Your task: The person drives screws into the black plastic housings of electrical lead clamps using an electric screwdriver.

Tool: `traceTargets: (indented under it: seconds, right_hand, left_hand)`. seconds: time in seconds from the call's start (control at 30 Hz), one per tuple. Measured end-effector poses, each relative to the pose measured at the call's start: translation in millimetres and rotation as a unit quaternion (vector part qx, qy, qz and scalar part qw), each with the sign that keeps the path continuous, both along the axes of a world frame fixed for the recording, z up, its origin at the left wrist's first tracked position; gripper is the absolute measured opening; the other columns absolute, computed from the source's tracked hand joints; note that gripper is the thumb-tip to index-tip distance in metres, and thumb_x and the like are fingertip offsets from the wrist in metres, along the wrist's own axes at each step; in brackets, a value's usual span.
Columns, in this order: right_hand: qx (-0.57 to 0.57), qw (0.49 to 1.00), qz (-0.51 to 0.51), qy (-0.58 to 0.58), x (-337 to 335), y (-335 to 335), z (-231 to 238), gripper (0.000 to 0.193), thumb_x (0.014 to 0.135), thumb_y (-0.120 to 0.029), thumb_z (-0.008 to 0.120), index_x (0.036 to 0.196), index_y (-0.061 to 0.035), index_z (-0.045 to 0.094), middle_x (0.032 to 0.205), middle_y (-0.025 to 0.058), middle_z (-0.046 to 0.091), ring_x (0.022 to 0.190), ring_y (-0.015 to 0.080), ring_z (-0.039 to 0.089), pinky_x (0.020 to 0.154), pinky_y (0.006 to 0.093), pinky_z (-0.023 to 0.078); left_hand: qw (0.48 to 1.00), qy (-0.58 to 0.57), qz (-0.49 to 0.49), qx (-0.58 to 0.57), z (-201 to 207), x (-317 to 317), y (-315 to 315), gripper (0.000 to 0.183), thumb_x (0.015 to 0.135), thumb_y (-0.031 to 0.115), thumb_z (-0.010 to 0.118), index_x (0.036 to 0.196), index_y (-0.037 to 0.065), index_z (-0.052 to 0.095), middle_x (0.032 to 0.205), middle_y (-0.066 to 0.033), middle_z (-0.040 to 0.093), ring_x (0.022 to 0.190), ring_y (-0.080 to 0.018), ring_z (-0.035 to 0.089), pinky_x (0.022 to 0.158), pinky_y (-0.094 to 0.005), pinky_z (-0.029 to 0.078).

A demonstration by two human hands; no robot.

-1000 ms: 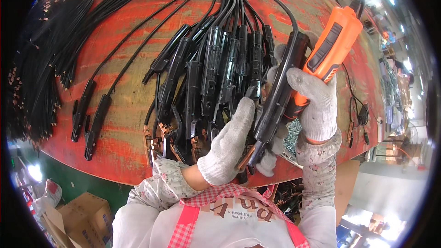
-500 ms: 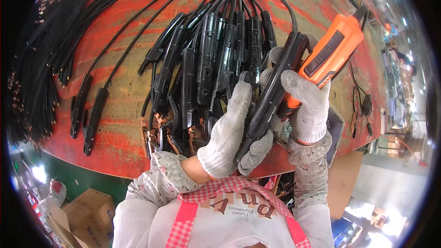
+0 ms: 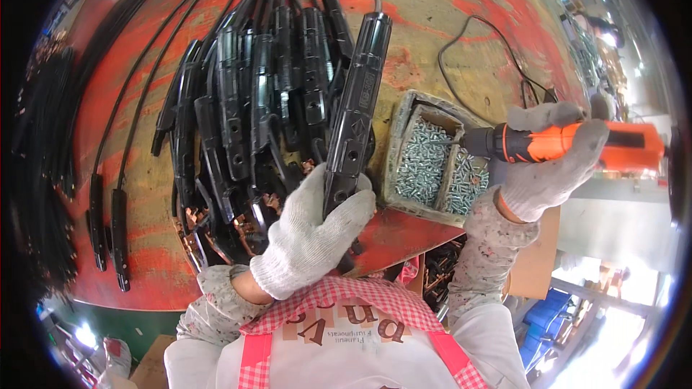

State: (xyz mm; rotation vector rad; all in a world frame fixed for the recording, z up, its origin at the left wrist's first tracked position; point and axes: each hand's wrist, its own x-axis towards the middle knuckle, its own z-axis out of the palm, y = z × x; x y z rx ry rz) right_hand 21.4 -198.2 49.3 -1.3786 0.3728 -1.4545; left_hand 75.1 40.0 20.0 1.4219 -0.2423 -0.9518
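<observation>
My left hand, in a pale knitted glove, is closed round the near end of a black welding electrode holder. A cable runs from the holder's far end. My gloved right hand grips an orange and black electric screwdriver, lying nearly level with its bit pointing left. The bit's tip is over a worn two-part box. Small silvery screws fill both compartments. Whether the tip touches a screw I cannot tell.
Several more black holders lie heaped left of my left hand, copper-coloured parts among them. Two holders lie apart farther left, beside a thick bundle of black cables. A thin cord curls across the red, worn table.
My right hand has left the holder and moved right, swinging the screwdriver from upward-pointing to level above the screw box. My left hand now holds the holder alone. The view has shifted right.
</observation>
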Motion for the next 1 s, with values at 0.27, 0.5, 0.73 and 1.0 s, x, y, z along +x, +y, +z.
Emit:
traceTargets:
  seconds: [0.27,0.5,0.73,1.0]
  right_hand:
    - [-0.011,0.998,0.056,-0.040,-7.7,3.3,-24.1,0.059,0.082,-0.032,0.066,0.124,0.0000,0.040,0.080,0.0137,0.059,0.060,0.0227,0.057,0.054,0.0401,0.050]
    - [0.064,0.972,0.175,-0.144,0.4,4.6,-33.4,0.053,0.083,-0.023,0.068,0.126,-0.0060,0.042,0.083,0.0141,0.060,0.065,0.0243,0.058,0.054,0.0418,0.050]
    - [-0.006,0.981,0.174,-0.088,10.3,-1.2,-44.0,0.052,0.081,-0.022,0.073,0.123,-0.0083,0.045,0.082,0.0125,0.060,0.065,0.0244,0.057,0.053,0.0428,0.049]
    - [-0.042,0.993,0.108,-0.019,-28.0,-12.3,-1.5,0.048,0.082,-0.046,0.060,0.094,-0.0012,0.046,0.066,0.0057,0.049,0.049,0.0182,0.046,0.045,0.0331,0.040]
  left_hand:
    - [0.979,0.193,-0.056,0.025,-5.1,-11.8,-54.7,0.025,0.091,0.025,0.057,0.105,0.005,0.051,0.061,0.0029,0.043,0.041,-0.0044,0.033,0.035,-0.0225,0.025]
    - [0.982,0.175,-0.043,0.060,-12.8,-15.8,-60.1,0.024,0.090,0.026,0.058,0.101,0.005,0.050,0.060,0.0032,0.042,0.039,-0.0055,0.032,0.034,-0.0227,0.026]
    - [0.991,0.129,-0.029,0.031,-21.0,-17.3,-59.1,0.025,0.090,0.026,0.059,0.099,0.004,0.051,0.057,0.0026,0.044,0.038,-0.0065,0.035,0.033,-0.0233,0.027]
    - [0.995,0.093,-0.025,0.007,-30.1,-18.2,-54.3,0.024,0.088,0.019,0.064,0.102,0.001,0.057,0.084,-0.0009,0.059,0.078,-0.0076,0.053,0.071,-0.0252,0.046]
